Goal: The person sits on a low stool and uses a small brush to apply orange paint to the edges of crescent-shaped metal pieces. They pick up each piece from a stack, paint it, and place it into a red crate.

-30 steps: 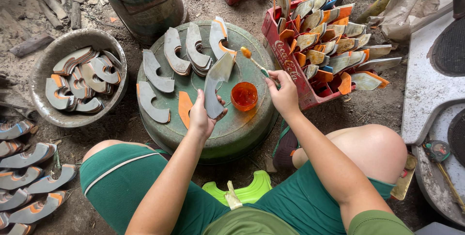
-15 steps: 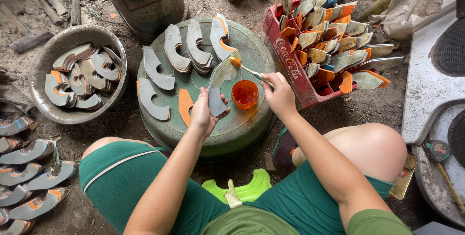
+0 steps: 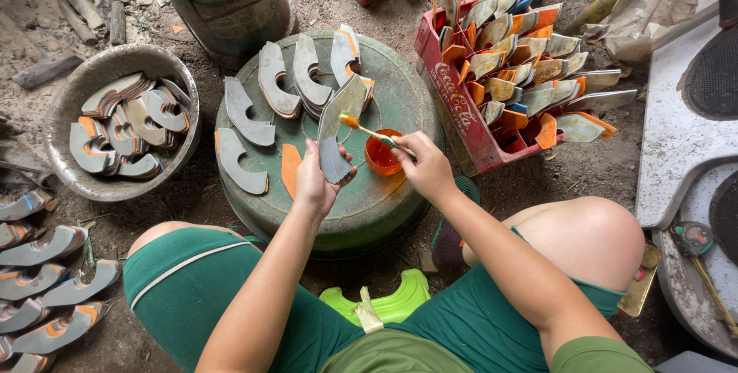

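Sitting low over an upturned green drum (image 3: 384,212) that is serving as a bench, a person in green shorts is working with both hands. The left hand (image 3: 315,181) is gripping a curved grey blade (image 3: 336,131) by its lower end, holding it upright above the drum top. The right hand (image 3: 427,164) is pinching a small brush (image 3: 373,133), whose orange-tipped end is touching the blade's upper edge. Just beside the right hand, a small orange cup (image 3: 381,156) of paint is standing on the drum. More grey curved blades (image 3: 250,112) are lying across the far half of the drum. A round basin (image 3: 77,96) on the left is holding similar pieces, and a red crate (image 3: 461,119) on the right is packed with orange-edged ones.
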